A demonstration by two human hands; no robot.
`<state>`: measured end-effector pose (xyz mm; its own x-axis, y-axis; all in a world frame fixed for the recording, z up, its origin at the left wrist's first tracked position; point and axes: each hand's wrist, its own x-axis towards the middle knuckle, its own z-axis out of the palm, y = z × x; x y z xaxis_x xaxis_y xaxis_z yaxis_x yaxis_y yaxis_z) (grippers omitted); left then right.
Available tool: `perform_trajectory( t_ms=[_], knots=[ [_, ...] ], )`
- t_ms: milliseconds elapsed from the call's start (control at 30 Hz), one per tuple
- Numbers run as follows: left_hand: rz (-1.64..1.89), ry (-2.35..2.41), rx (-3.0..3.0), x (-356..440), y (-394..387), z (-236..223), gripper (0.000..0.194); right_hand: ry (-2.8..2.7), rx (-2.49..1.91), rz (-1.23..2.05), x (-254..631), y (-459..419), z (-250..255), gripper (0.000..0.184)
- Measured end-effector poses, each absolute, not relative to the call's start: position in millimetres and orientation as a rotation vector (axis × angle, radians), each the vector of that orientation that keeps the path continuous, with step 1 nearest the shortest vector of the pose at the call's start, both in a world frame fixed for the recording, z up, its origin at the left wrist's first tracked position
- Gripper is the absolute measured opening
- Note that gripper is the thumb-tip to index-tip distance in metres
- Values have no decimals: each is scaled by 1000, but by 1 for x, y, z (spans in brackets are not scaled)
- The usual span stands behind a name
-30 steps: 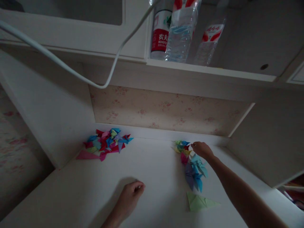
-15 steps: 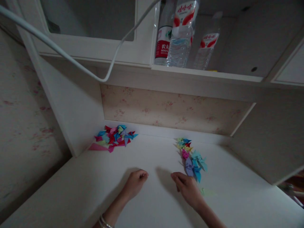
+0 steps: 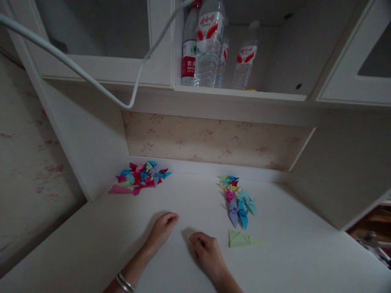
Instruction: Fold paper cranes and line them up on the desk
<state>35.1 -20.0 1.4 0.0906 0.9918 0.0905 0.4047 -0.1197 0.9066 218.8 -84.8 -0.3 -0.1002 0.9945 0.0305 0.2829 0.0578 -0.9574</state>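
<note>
My left hand [image 3: 163, 230] rests on the white tabletop, its fingers curled into a loose fist with nothing seen in it. To its right, a little nearer to me, my right hand [image 3: 207, 250] is also closed, and nothing shows between its fingers. A pale green folded paper piece [image 3: 240, 239] lies flat on the table to the right of my right hand, apart from it. Beyond that paper lies a cluster of folded paper cranes [image 3: 233, 209] in purple, blue, teal, pink and yellow. Neither hand touches the paper.
A pile of colourful folded paper [image 3: 142, 177] lies at the back left of the white table [image 3: 195, 199]. Plastic bottles [image 3: 207, 49] stand on the shelf above. A white cable [image 3: 91, 77] hangs across the upper left. Side panels close in the table.
My right hand has moved left and nearer to me, away from the cranes, uncovering the green paper. My left hand stays closed. The view has turned slightly to the right.
</note>
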Motion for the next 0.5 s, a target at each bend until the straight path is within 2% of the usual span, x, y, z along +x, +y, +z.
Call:
perform_trajectory(
  t_ms=[133, 300, 500],
  knots=[
    [887, 1663, 1726, 24, 13, 13, 38, -1557, -1313, 1112, 219, -82, -6, 35],
    [816, 1881, 1919, -13, 80, 43, 15, -1628, -1286, 1085, 217, -81, -3, 35],
    [732, 2231, 1989, -53, 138, 70, 29, -1738, -1278, 984, 215, -80, -1, 32]
  ],
)
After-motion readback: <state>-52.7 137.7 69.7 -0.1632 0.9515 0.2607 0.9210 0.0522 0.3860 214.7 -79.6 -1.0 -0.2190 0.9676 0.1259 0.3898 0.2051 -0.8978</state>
